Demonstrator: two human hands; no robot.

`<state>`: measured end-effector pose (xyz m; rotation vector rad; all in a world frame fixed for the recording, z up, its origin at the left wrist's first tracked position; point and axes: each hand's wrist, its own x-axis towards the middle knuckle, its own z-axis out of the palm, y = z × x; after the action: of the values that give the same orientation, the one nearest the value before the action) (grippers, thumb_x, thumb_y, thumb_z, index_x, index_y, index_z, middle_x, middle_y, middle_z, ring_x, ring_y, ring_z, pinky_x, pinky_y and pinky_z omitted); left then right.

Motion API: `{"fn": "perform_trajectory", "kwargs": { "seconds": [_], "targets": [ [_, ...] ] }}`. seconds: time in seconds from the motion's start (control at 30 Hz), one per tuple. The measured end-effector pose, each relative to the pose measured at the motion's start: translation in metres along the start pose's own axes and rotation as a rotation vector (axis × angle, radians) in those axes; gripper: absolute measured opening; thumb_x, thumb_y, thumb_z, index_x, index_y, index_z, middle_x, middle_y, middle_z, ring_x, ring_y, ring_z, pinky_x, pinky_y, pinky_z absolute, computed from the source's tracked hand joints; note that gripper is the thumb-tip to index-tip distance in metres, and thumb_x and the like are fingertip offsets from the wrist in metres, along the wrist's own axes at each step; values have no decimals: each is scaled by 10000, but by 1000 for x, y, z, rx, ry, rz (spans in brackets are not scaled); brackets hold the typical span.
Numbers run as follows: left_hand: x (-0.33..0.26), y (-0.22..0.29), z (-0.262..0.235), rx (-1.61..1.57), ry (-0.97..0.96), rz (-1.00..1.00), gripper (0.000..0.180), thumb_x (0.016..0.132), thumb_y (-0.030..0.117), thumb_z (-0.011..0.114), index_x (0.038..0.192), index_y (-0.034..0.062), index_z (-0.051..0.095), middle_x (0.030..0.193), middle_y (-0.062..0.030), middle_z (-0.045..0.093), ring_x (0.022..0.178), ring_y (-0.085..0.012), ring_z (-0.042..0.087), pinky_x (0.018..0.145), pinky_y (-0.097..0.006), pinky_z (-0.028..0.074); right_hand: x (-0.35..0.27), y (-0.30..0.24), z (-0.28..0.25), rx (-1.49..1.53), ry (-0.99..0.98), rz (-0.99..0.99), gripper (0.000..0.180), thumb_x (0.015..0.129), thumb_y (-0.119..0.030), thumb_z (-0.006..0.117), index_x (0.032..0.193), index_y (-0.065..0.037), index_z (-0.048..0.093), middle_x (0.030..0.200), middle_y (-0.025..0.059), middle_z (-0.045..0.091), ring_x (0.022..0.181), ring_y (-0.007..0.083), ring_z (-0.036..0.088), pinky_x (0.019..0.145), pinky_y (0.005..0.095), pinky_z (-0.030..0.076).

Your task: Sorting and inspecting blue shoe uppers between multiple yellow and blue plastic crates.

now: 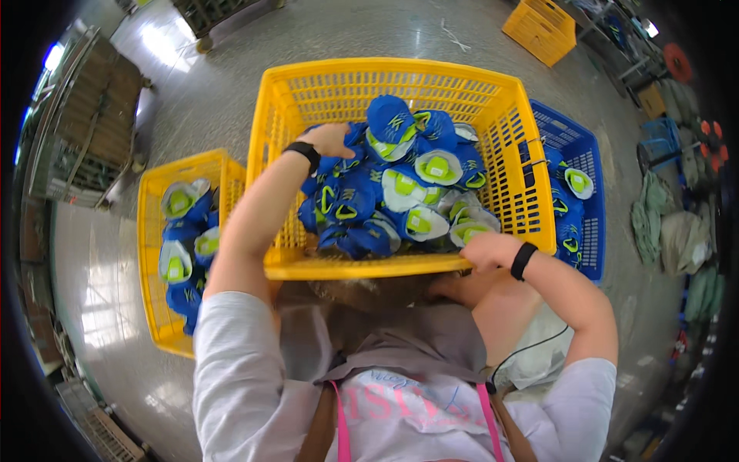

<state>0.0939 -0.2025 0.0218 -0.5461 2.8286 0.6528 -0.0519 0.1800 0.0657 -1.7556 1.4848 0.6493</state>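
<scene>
A large yellow plastic crate [400, 269] stands right in front of me, heaped with blue, white and lime-green pieces [435, 166] that look like shoe uppers. Over the left side of the heap reaches my left hand [331, 140], its thumb and fingers apart, close to a blue upper; whether the fingertips touch it I cannot tell. At the crate's front right corner, my right hand [489, 250] is closed with the fingers curled over the rim. Each wrist wears a black band.
To the left is a smaller yellow crate [154, 308] with similar uppers; to the right, a blue crate [596, 208] holds more. A wheeled cart [85, 123] stands far left. At the far right lie an orange-yellow crate [539, 31] and piled green-grey cloth [681, 239].
</scene>
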Motion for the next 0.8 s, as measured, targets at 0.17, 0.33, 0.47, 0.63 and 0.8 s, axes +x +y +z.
{"fn": "perform_trajectory", "kwargs": {
  "seconds": [0.17, 0.33, 0.47, 0.63, 0.8],
  "targets": [
    [67, 5, 62, 256, -154, -641, 1152, 534, 484, 799, 1415, 193, 115, 1459, -139, 148, 1282, -434, 225, 879, -638, 368, -8, 0, -6, 54, 17, -44, 157, 629, -159, 597, 708, -37, 655, 730, 163, 632, 722, 322, 617, 619, 407, 498],
    [103, 1, 128, 409, -99, -570, 1193, 483, 503, 809, 1416, 291, 97, 1463, -119, 134, 1295, -458, 154, 852, -721, 289, -9, 6, -4, 113, 59, -115, 100, 594, -129, 599, 630, -44, 638, 664, 130, 621, 661, 307, 611, 562, 391, 482],
    [113, -19, 172, 443, 162, -452, 939, 596, 273, 758, 1379, 245, 241, 1223, -115, 442, 1139, -331, 416, 795, -584, 363, -5, 8, 3, 129, 74, -142, 107, 564, -125, 612, 625, -41, 638, 653, 132, 617, 634, 302, 610, 524, 380, 475],
    [96, -37, 173, 275, 185, -288, 885, 596, 195, 741, 1352, 208, 280, 1134, -131, 506, 1017, -293, 517, 752, -444, 469, -5, 8, -6, 104, 25, -158, 102, 567, -126, 607, 618, -46, 642, 663, 140, 616, 646, 307, 609, 536, 389, 477],
    [53, -9, 112, 145, 142, -1, 802, 610, 114, 691, 1310, 186, 307, 1057, -123, 521, 1032, -323, 501, 765, -432, 481, -7, 6, -9, 115, 64, -160, 129, 599, -130, 588, 660, -36, 651, 707, 162, 624, 707, 333, 607, 610, 409, 490]
  ]
}}
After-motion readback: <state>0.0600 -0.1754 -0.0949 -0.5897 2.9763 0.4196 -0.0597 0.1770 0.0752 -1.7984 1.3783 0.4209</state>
